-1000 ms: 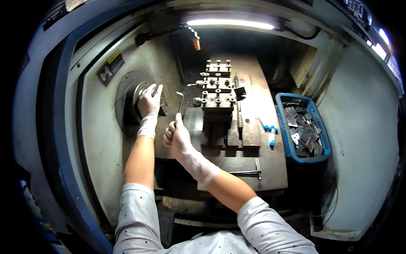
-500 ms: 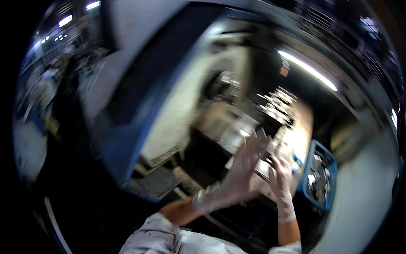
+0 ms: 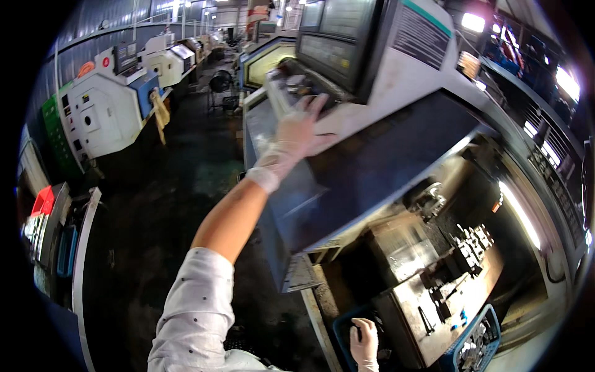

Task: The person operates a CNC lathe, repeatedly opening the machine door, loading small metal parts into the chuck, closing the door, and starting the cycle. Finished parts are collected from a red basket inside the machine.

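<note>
My left hand [image 3: 299,129], in a thin pale glove, reaches forward over the machine's dark blue sliding door [image 3: 396,164]. Its fingers are spread, close to the knob ledge below the control panel [image 3: 328,53]; whether a fingertip touches it I cannot tell. Low in the picture, my right hand [image 3: 365,342], gloved alike, hangs beside the metal worktable [image 3: 409,301] with its fingers curled in. What it holds, if anything, is hidden. Dark tools and small blue pieces [image 3: 458,318] lie on the table, and a row of shiny metal tool holders [image 3: 474,245] stands at its far end.
A blue basket [image 3: 494,322] of metal parts stands right of the worktable. Another blue bin [image 3: 339,328] sits by my right hand. Inside the machine are a chuck [image 3: 429,199] and a lit tube lamp [image 3: 519,214]. More machines [image 3: 102,115] and a fan [image 3: 221,82] line the aisle.
My view has swung left and up. My left hand has gone from above the worktable to the control panel area. My right hand has drawn back from the table, low beside it.
</note>
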`<state>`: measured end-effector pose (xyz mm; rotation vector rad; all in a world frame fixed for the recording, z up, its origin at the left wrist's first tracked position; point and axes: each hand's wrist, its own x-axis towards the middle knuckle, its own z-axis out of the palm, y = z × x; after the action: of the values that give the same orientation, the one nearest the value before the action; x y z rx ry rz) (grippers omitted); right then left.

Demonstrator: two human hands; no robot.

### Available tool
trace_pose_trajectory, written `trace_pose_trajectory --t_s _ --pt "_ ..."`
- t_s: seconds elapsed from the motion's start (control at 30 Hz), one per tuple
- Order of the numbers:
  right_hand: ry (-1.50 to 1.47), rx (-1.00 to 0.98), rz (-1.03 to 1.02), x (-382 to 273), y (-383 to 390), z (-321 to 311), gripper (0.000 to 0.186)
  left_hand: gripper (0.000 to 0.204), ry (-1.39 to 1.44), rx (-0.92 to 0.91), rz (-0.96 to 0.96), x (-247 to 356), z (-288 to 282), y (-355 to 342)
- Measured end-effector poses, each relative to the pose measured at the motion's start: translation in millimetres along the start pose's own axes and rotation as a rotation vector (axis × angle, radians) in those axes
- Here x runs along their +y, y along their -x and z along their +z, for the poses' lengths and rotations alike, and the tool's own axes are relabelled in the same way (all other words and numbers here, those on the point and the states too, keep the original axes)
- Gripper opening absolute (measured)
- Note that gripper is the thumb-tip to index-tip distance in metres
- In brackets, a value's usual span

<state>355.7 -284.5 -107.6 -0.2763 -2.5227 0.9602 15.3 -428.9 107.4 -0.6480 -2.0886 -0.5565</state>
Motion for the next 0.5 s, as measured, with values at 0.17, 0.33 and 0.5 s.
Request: trace_pose_trajectory --t_s 0.17,0.33,0.5 --pt "-0.13 -0.392 -0.312 -90 -31 101 0.023 0.067 -0.009 -0.273 0.014 -18 -33 -11" --pt "-0.243 -0.512 -0.535 -171 -35 224 0.021 0.049 0.41 -0.048 0.605 -34 -149 118" --pt "-0.375 -0.647 -0.484 -251 -24 343 0.014 0.033 0.226 -0.405 -0.155 -197 -322 290"
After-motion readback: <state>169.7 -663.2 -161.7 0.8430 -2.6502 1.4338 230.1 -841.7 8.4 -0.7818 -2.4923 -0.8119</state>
